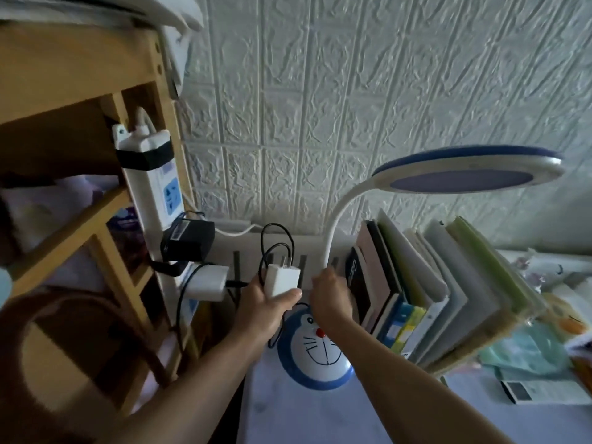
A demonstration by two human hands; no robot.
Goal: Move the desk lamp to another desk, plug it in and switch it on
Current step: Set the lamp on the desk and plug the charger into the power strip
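Note:
The desk lamp has a round blue-and-white base with a cartoon cat face [315, 350], a white bendable neck [336, 219] and a flat round blue-rimmed head [464, 171], unlit. It stands on the desk [336, 415]. My right hand [330, 291] is closed around the bottom of the neck. My left hand [267, 298] holds the lamp's white plug adapter [282, 280], prongs pointing up, with its black cable looped above it. A white power strip [153, 181] is strapped to the wooden frame at left, one blue socket free near its top.
A black adapter [187, 240] and a white adapter [206, 282] sit in the strip's lower sockets. A row of upright books [416, 283] stands right of the lamp. Papers and packets [538, 357] lie at far right. A wooden bed frame and ladder [96, 238] fill the left.

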